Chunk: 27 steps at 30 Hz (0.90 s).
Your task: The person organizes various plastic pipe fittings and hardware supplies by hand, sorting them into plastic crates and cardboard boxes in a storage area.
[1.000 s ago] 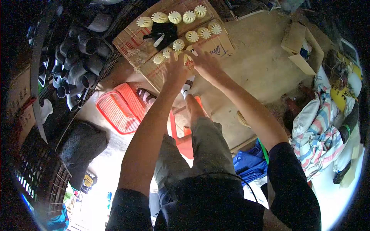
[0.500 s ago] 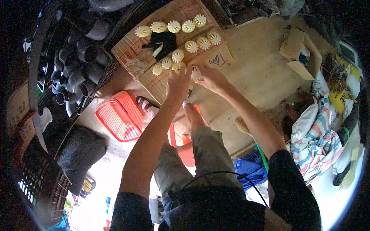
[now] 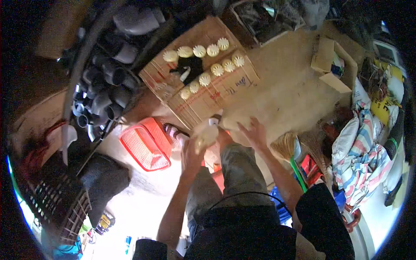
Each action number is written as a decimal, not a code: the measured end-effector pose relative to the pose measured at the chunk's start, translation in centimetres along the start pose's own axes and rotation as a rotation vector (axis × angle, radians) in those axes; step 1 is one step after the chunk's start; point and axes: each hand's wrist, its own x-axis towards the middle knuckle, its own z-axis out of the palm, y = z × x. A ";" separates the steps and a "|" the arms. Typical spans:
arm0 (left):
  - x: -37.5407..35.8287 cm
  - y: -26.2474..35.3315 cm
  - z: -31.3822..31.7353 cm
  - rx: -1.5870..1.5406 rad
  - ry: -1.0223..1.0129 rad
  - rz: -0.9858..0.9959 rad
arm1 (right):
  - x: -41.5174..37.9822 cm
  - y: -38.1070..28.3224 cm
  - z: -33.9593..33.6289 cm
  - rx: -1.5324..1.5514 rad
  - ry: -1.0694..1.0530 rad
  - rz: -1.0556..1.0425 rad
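Observation:
My left hand [image 3: 190,151] is closed on a pale piece [image 3: 204,136], blurred by motion, above my knees. To its right my right hand [image 3: 255,133] has its fingers apart and holds nothing. Beyond both hands lies a flattened cardboard sheet [image 3: 188,113]. Several cream ribbed round pieces [image 3: 205,79] stand on it in two rows. Between the rows rests a black cloth [image 3: 191,67] with a pale strip on it.
A red plastic basket [image 3: 145,147] sits on the floor at left, near dark pipe fittings [image 3: 102,102]. At right are an open carton [image 3: 340,82], a straw broom [image 3: 284,145] and a striped sack [image 3: 362,160]. A black crate [image 3: 47,199] is at lower left.
Both hands have drawn back from the cardboard toward my lap and moved apart. A pale piece has come away with my left hand; my right hand has opened. The view has shifted.

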 end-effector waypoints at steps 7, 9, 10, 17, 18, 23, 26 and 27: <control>-17.5 -0.4 -11.2 -0.256 0.227 -0.339 | -11.3 -6.8 -11.2 -0.135 -0.032 0.101; -22.3 0.9 -13.9 -0.294 0.397 -0.368 | -12.6 -7.9 -12.9 -0.156 -0.046 -0.065; -24.5 1.3 -14.8 -0.364 0.484 -0.389 | -12.0 -9.0 -12.6 -0.161 -0.044 -0.154; -36.6 5.9 -27.2 -0.684 1.031 -0.226 | -12.5 -27.9 -11.6 0.017 0.010 -0.767; -37.4 6.0 -29.7 -0.707 1.145 -0.159 | -13.5 -31.5 -11.7 0.246 -0.150 -0.757; -39.7 3.6 -47.9 -0.361 1.401 0.185 | -21.1 -47.3 -13.8 0.379 -0.320 -0.953; -38.6 -0.1 -57.9 -0.438 1.215 0.218 | -25.1 -54.0 -14.3 0.394 -0.132 -1.220; -37.4 -3.6 -60.8 -0.471 1.100 0.259 | -27.4 -56.6 -13.8 0.489 -0.110 -1.222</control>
